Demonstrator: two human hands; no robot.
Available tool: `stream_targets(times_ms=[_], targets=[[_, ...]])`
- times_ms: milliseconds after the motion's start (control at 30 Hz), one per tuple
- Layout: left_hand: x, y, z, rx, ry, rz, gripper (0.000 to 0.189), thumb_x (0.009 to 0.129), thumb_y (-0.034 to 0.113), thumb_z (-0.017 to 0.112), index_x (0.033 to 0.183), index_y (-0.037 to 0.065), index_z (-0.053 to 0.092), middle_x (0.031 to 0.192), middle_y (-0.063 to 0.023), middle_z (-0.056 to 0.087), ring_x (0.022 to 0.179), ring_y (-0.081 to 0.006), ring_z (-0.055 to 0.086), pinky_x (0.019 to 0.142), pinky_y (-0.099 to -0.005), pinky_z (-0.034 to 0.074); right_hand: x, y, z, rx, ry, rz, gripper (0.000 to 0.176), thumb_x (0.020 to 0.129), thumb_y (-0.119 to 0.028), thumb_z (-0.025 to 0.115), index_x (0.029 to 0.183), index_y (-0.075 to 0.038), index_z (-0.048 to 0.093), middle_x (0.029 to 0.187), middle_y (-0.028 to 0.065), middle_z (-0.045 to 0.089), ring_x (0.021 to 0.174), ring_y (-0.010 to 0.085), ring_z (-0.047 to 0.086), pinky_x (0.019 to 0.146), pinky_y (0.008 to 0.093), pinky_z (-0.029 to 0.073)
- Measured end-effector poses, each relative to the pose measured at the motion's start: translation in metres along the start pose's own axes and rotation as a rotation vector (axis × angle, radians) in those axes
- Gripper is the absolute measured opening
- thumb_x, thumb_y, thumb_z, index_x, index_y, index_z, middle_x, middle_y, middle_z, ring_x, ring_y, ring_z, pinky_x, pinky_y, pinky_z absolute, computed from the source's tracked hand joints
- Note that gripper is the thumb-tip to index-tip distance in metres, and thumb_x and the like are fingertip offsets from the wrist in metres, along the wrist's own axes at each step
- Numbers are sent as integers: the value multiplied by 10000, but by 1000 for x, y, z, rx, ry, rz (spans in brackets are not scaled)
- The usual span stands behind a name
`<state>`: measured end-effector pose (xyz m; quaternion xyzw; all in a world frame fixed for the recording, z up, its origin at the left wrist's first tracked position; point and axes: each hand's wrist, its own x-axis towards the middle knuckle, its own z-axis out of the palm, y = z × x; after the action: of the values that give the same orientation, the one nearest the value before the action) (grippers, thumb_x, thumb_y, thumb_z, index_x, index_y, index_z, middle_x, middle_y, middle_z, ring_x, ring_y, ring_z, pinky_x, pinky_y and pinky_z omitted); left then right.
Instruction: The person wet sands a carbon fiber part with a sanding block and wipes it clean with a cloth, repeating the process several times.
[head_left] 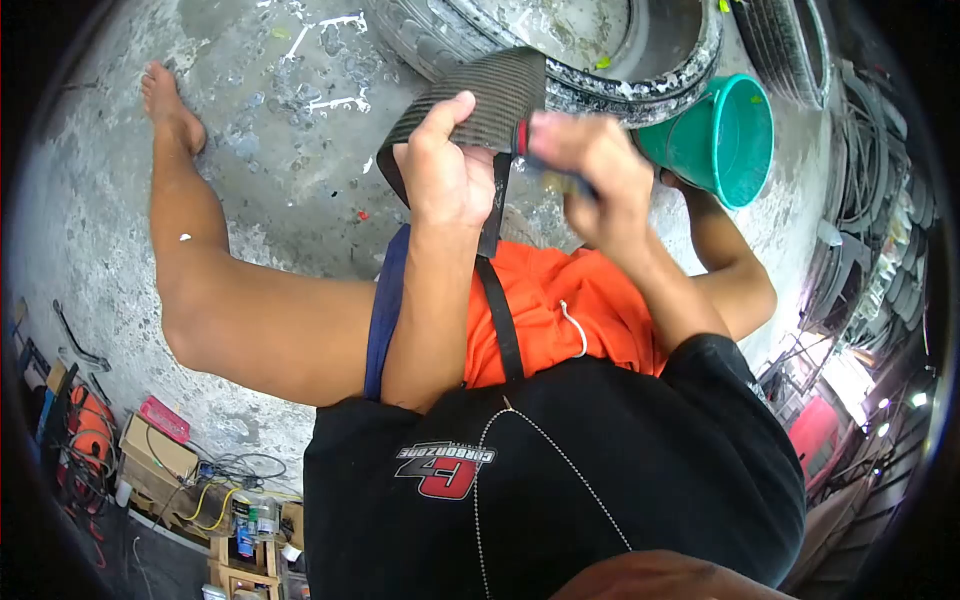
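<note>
A curved carbon-fibre panel (490, 85) with a woven, ribbed surface is held up in front of my lap. My left hand (450, 175) grips its near side, thumb raised along the outer face and fingers tucked behind the edge. A narrow dark piece (494, 215) extends from the panel down toward the orange shorts. Closed around a small dark tool (560, 172) with a red end and a yellowish patch, my right hand (605, 165) is at the panel's right edge. Motion blurs that hand, and I cannot tell what kind of tool it is.
Beyond the panel lies a tyre (650, 95), with another tyre (785, 50) at the upper right. A green bucket (718, 140) stands beside them. Wrenches (338, 103) lie on the stained concrete floor. At lower left are a cardboard box (160, 450), cables and an orange case (90, 425).
</note>
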<state>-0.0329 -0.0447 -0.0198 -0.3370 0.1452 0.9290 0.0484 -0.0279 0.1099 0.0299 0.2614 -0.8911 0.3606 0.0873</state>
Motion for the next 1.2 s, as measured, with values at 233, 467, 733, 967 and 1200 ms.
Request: stream_targets(times_ms=[233, 467, 733, 967, 1200], targets=[[2, -3, -4, 10, 34, -12, 221, 880, 6, 538, 1050, -124, 592, 1053, -203, 665, 959, -319, 666, 895, -433, 550, -4, -15, -1, -1, -39, -9, 406, 612, 134, 569, 970, 1, 707, 1047, 148, 719, 963, 296, 677, 867, 399, 520], [-2, -2, 3, -15, 11, -58, 215, 875, -5, 534, 1047, -121, 587, 1062, -205, 663, 957, -324, 669, 888, -423, 557, 11, 24, 10, -40, 86, 135, 362, 666, 116, 585, 974, -32, 706, 970, 122, 712, 914, 319, 672, 810, 389, 526], [-9, -3, -1, 31, -30, -73, 274, 884, 21, 532, 1112, -125, 575, 1139, -216, 646, 1049, -331, 646, 952, -451, 522, 20, 71, -3, -163, 84, 370, 186, 815, -8, 665, 999, -33, 673, 805, 118, 668, 750, 307, 654, 699, 363, 525], [-49, 31, 6, 179, -329, 90, 409, 963, 129, 477, 1291, -113, 511, 1270, -224, 610, 1153, -337, 615, 1017, -483, 472, 6, 43, -84, 10, 128, 338, 361, 868, 20, 669, 1222, -44, 646, 1013, 75, 674, 917, 156, 617, 859, 271, 466], [-69, 27, 35, 307, -479, 120, 373, 956, 92, 499, 1272, -100, 550, 1227, -201, 647, 1110, -303, 650, 981, -441, 505, -14, 8, -94, -13, -43, 135, 839, 701, 160, 523, 1470, -170, 467, 919, 146, 631, 827, 324, 568, 824, 410, 457]])
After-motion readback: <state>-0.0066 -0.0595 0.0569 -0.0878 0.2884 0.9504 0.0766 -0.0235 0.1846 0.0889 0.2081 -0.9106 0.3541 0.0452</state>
